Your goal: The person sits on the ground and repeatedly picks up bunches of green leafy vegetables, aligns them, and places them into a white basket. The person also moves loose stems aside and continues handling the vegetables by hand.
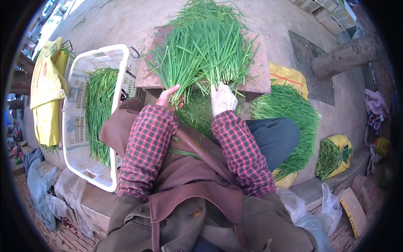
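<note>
My bare left hand is closed round the pale cut ends of a bunch of garlic chives, whose green leaves point away from me. My right hand, in a whitish glove, has its fingertips at the stem ends of another part of the chives; whether it grips them is hidden. Both hands are at the near edge of a low reddish board under a big heap of chives. Loose green leaves lie below the board, between my knees.
To the left stands a white plastic crate with chives inside, beside a yellow woven sack. A large pile of chives lies on yellow sacking at right. Further right are a wrapped bundle and a tree trunk.
</note>
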A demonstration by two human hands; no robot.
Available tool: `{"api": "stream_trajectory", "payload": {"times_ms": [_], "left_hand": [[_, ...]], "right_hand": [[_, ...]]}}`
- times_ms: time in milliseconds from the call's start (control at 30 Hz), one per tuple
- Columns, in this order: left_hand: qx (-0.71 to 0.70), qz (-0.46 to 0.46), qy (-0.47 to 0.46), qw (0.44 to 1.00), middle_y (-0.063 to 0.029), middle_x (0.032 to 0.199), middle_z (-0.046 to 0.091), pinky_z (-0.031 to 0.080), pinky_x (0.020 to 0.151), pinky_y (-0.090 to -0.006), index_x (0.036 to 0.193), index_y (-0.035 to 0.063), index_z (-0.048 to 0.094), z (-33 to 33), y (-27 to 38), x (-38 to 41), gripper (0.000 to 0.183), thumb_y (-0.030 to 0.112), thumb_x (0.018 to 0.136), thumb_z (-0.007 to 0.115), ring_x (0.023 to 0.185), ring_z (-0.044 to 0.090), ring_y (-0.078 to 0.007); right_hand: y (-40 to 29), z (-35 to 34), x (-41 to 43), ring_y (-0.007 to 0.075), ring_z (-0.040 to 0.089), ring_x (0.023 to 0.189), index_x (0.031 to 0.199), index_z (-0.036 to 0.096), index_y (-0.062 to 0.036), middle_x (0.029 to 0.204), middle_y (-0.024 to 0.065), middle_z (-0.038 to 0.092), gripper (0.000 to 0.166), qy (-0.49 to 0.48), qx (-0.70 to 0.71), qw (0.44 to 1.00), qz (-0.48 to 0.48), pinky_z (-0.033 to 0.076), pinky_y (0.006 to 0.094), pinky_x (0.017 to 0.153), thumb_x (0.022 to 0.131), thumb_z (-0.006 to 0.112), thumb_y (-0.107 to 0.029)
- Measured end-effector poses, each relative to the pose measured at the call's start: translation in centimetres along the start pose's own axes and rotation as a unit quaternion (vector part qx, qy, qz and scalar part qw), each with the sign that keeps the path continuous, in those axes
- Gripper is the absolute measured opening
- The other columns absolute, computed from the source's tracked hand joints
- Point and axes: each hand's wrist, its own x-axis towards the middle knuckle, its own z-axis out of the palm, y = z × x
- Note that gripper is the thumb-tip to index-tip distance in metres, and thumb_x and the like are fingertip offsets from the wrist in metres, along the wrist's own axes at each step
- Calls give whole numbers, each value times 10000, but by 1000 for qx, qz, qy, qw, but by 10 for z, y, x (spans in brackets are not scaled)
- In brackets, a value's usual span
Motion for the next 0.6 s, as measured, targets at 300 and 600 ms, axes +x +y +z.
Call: {"api": "stream_trajectory", "payload": {"times_ms": [300, 600], "left_hand": [[41, 42, -6, 998, -58, 944, 688, 536, 708, -366, 1120, 86, 642, 11, 5, -2, 411, 367, 838, 744, 829, 653, -189], [50, 58, 49, 996, -126, 919, 698, 503, 829, -364, 1018, -20, 685, -3, -9, 21, 285, 91, 765, 755, 866, 663, -240]], "right_hand": [[-9, 127, -6, 270, 702, 697, 1269, 488, 88, 1061, 198, 642, 578, -279, 568, 725, 272, 542, 303, 528, 914, 665, -333], [-41, 69, -26, 357, 635, 922, 1031, 596, -37, 1008, 190, 656, 354, -218, 108, 963, -115, 490, 478, 793, 923, 478, -353]]}}
